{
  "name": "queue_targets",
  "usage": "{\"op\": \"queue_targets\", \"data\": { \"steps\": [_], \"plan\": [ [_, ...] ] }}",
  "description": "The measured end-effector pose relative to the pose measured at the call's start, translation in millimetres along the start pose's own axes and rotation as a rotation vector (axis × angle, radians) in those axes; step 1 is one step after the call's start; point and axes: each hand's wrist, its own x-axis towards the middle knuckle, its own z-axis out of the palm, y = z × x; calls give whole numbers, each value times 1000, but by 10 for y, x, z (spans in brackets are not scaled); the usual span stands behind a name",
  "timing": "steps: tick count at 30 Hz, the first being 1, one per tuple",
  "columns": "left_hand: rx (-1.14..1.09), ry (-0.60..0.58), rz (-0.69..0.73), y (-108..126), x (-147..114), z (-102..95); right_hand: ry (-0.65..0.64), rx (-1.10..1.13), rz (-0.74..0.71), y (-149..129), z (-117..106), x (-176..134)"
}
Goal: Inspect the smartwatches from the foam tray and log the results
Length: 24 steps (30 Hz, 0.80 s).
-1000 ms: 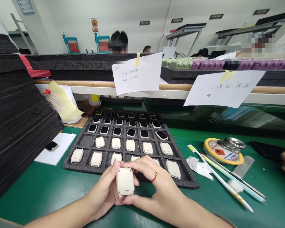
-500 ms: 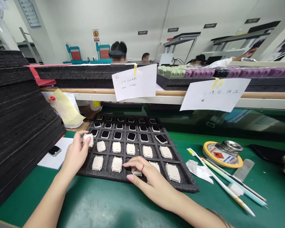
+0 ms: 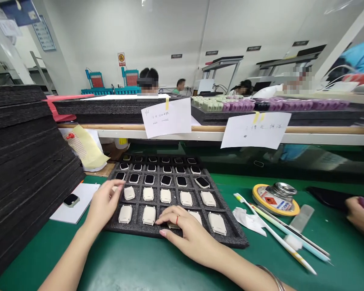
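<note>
A black foam tray [image 3: 241, 238] holds rows of square watches on the green table. In the back rows the watches [image 3: 166, 180] show dark screens; in the front two rows the pale watch cases [image 3: 125, 214] lie back up. At the tray's left edge is my left hand [image 3: 104, 202], thumb and forefinger apart, with nothing visible between them; it covers part of the tray there. My right hand [image 3: 186, 230] rests low over the front row, fingers spread, partly hiding a pale case beneath it.
A tall stack of black foam trays [image 3: 24, 173] stands left, beside a watch [image 3: 71, 200] on white paper [image 3: 81, 210]. Rightward lie a toothbrush [image 3: 276, 234], crumpled tissue [image 3: 248, 220], a yellow-rimmed tin [image 3: 276, 200] and another person's hand [image 3: 359, 216]. A shelf [image 3: 206, 135] crosses behind.
The pale watch case that my left hand held up is no longer seen between its fingers, and that hand has lowered over the tray's left edge. My right hand stays at the front row.
</note>
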Motion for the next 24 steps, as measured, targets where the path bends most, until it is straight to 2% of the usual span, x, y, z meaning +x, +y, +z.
{"op": "queue_targets", "data": {
  "steps": [3,5,7,11,15,19,24],
  "plan": [
    [-56,-157,128,237,-147,163,27,-56,-9,31,-52,146],
    [-72,-291,228,394,-254,272,56,-116,-2,100,-114,309],
    [-60,-373,281,507,-337,343,85,-203,17,214,-191,510],
    [-19,-403,258,571,-389,361,62,-415,107,490,-368,933],
    [11,-420,263,557,-380,329,-115,-576,154,617,-524,1243],
    [26,-441,284,552,-376,315,-254,-692,157,541,-592,1364],
    [30,-476,290,530,-384,299,-269,-821,165,419,-741,1329]
  ]
}}
